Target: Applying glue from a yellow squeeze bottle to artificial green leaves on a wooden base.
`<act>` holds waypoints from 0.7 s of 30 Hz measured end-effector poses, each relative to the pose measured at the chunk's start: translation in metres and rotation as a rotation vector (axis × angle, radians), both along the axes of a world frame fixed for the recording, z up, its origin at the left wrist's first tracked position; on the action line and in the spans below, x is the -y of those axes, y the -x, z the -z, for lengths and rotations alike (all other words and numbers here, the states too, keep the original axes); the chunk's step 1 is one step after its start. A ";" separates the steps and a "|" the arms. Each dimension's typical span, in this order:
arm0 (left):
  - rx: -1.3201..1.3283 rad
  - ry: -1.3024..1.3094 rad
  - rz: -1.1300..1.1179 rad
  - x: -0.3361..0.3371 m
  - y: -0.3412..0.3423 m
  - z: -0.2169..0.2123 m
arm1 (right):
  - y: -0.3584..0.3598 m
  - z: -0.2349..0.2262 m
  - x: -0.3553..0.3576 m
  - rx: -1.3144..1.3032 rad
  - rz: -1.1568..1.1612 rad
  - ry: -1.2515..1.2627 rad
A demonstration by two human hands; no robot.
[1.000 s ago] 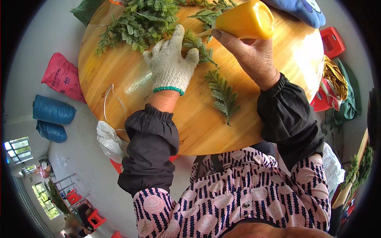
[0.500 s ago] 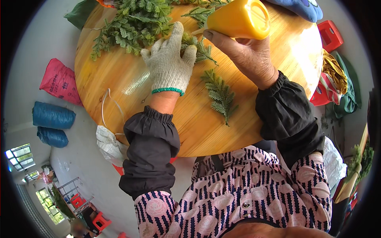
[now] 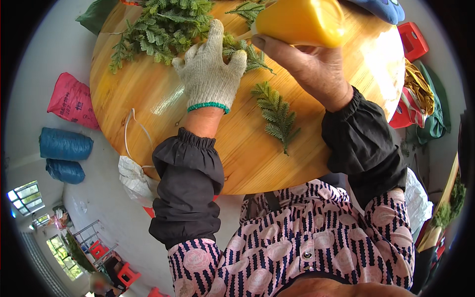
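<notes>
My left hand (image 3: 208, 72), in a grey-white knit glove with a green cuff, rests with fingers spread at the edge of a heap of green conifer-like sprigs (image 3: 170, 29). A smaller sprig (image 3: 255, 60) shows beside its thumb and between thumb and forefinger; whether the fingers press on it I cannot tell. My bare right hand (image 3: 316, 69) grips a yellow squeeze bottle (image 3: 304, 22), tipped on its side with its narrow end toward the sprigs on the left. One loose sprig (image 3: 276, 116) lies by itself on the wooden table between my forearms.
The round wooden table (image 3: 237, 168) has a white bag (image 3: 133, 178) with a strap hanging at its left edge. Pink (image 3: 74, 101) and blue sacks (image 3: 67, 143) lie on the floor to the left. A red stool (image 3: 413, 42) and piled cloths (image 3: 420, 94) are at the right.
The yellow bottle in my right hand has shifted slightly up and right, and its base has turned out of sight. My left hand stays spread by the sprigs, moved only a little.
</notes>
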State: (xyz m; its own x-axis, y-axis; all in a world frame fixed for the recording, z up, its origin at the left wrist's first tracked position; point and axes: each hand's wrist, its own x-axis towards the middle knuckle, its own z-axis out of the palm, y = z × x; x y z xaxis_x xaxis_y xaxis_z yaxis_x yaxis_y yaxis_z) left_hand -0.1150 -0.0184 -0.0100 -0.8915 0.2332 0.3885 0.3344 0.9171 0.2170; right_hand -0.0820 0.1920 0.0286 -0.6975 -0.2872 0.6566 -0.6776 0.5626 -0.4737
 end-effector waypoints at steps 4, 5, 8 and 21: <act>0.035 0.005 -0.027 0.001 -0.002 -0.004 | 0.000 -0.002 0.014 0.200 -0.203 0.361; 0.034 0.007 -0.028 0.001 -0.001 -0.003 | 0.007 0.008 0.015 0.055 -0.052 0.089; 0.073 -0.008 -0.006 -0.005 0.001 -0.007 | 0.021 0.035 0.014 0.161 -0.148 0.310; 0.035 0.016 0.000 0.000 0.001 -0.003 | 0.022 0.008 0.017 0.076 -0.289 0.508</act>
State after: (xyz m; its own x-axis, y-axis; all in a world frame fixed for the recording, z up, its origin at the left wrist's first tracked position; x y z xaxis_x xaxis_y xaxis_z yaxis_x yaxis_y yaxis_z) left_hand -0.1157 -0.0186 -0.0074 -0.9045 0.2394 0.3530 0.3270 0.9206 0.2135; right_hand -0.1036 0.1754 0.0210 -0.6882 -0.1349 0.7129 -0.7232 0.0498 -0.6888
